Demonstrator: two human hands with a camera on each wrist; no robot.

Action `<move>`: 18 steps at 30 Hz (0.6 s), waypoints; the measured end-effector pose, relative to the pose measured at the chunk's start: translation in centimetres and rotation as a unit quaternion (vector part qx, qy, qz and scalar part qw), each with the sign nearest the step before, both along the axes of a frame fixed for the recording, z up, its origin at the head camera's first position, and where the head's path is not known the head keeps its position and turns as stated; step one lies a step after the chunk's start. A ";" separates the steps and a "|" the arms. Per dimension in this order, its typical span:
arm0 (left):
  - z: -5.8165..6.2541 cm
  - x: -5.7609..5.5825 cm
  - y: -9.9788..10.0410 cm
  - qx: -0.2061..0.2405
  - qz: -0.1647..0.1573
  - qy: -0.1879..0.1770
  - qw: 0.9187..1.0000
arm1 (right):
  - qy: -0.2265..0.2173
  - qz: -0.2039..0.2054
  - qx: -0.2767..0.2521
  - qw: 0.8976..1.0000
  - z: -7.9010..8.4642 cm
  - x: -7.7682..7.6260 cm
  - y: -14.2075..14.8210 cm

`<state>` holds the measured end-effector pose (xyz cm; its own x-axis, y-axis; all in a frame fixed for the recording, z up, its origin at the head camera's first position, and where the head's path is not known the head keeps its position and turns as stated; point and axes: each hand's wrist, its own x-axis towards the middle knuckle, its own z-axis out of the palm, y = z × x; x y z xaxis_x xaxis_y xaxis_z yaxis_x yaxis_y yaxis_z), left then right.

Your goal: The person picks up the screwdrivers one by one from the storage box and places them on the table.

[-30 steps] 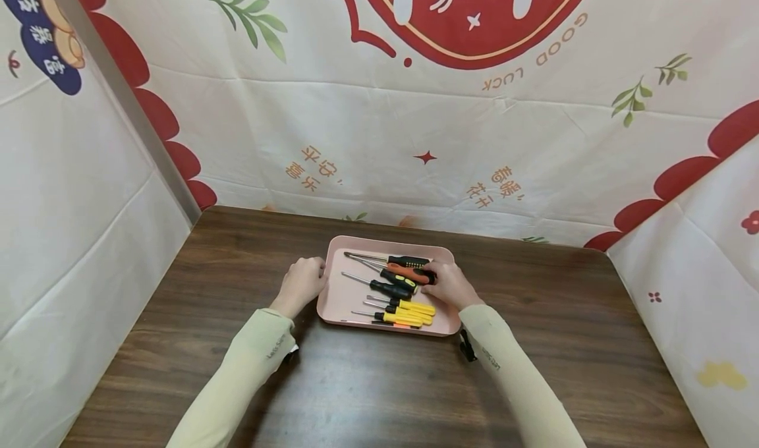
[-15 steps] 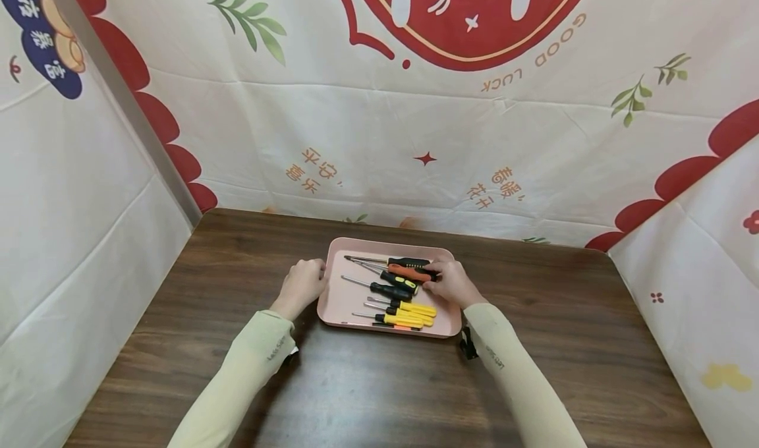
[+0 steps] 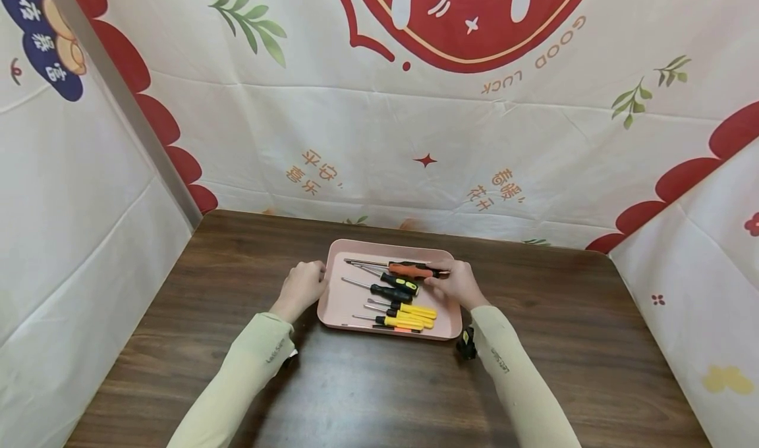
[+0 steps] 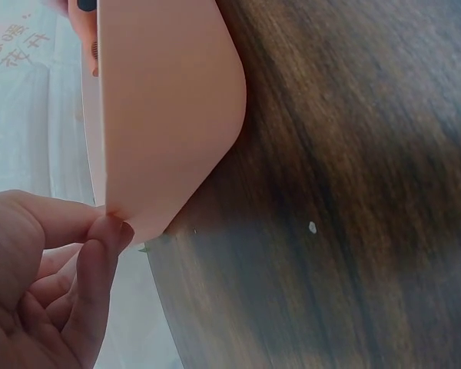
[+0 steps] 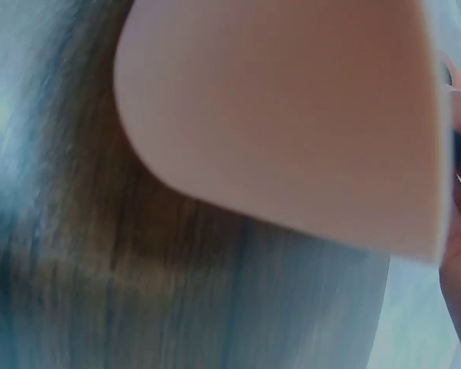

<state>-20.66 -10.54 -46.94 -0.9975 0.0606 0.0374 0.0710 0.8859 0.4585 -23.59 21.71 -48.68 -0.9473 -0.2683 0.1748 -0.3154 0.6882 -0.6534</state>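
Observation:
A shallow pink tray [image 3: 356, 316] lies on the table with several screwdrivers in it, their handles to the right. My left hand [image 3: 304, 286] pinches the tray's left rim; the left wrist view shows thumb and finger on the tray wall [image 4: 161, 100]. Over the tray's right end, my right hand [image 3: 459, 283] holds the end of an orange-handled screwdriver [image 3: 409, 271]. That handle partly covers a black screwdriver [image 3: 397, 263] behind it. In front lie a black-and-yellow screwdriver [image 3: 400, 283], a black screwdriver [image 3: 391, 294] and several yellow-handled screwdrivers [image 3: 418, 311]. The tray wall [image 5: 284, 115] hides most of the right fingers in the right wrist view.
The brown wooden table [image 3: 367, 389] extends around the tray on all sides. Behind it hangs a white printed cloth [image 3: 379, 132], with more cloth on the left and right sides. A small dark object [image 3: 466, 344] shows beneath the right cuff.
The right hand has moved slightly right with the orange-handled screwdriver, whose handle now lies straighter and covers more of the black one behind it. The left hand stays on the rim.

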 end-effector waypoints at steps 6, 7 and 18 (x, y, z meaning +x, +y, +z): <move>0.0 0.1 0.0 0.000 -0.001 0.002 1.000 | -0.044 -0.015 -0.059 0.997 0.1 0.1 0.4; 0.0 0.1 0.0 0.000 -0.001 0.002 1.000 | -0.052 -0.019 -0.069 0.996 0.0 0.0 0.4; -0.1 0.0 -0.1 0.005 -0.003 0.003 1.000 | -0.114 -0.049 -0.182 0.975 -0.1 -0.2 1.2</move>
